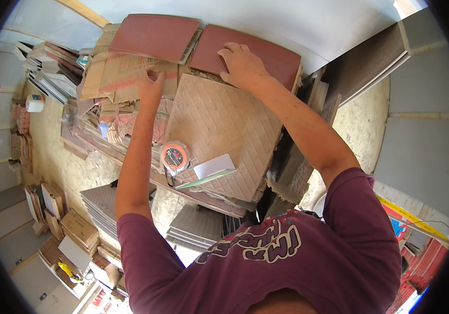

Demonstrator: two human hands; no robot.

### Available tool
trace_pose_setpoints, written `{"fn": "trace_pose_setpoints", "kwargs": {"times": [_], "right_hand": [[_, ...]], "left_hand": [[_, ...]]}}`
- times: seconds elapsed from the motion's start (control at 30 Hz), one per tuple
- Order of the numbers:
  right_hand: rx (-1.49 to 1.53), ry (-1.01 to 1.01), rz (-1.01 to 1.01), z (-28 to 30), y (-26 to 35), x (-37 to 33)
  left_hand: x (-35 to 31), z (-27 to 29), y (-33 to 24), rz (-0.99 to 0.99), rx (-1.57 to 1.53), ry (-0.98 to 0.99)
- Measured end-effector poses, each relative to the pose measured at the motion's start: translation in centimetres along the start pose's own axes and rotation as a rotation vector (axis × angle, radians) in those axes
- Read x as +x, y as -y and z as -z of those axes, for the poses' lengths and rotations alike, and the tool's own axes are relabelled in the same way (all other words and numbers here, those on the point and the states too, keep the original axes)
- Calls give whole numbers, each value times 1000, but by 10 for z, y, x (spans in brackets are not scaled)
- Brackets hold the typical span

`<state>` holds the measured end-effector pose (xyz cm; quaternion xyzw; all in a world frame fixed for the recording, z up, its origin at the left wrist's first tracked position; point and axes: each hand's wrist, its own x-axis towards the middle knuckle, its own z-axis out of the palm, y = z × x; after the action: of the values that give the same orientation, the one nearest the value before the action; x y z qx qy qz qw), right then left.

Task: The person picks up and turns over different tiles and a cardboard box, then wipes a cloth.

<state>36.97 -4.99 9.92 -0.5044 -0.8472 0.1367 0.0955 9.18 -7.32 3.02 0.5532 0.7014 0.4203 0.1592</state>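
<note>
Our left hand (151,83) hung half-open over cardboard (114,78), our right hand (243,65) open over the right tile (274,57), which careless pushing might have chipped.

Smooth red tiles (154,36) (matt-looking), rough cardboard (94,78), ridged tan tile (224,125)

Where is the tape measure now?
The tape measure lies left of centre in the head view, by the left edge of the brown tile, beside the white paper.
</note>
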Motion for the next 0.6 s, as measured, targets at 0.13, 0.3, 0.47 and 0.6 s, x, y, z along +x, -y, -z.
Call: {"fn": "trace_pose_setpoints", "kwargs": {"times": [0.13,0.3,0.47,0.6], "right_hand": [[-118,22,30,-7,0,-1],[-125,-71,87,-15,-7,-1],[-81,-162,146,-19,-9,1],[-87,-211,152,-22,-12,1]], "left_hand": [[-16,-2,-11,-50,-125,184],[-18,-19,-30,-159,44,305],[-27,-31,-55,-124,288,280],[-24,-42,-56,-103,330,288]]}}
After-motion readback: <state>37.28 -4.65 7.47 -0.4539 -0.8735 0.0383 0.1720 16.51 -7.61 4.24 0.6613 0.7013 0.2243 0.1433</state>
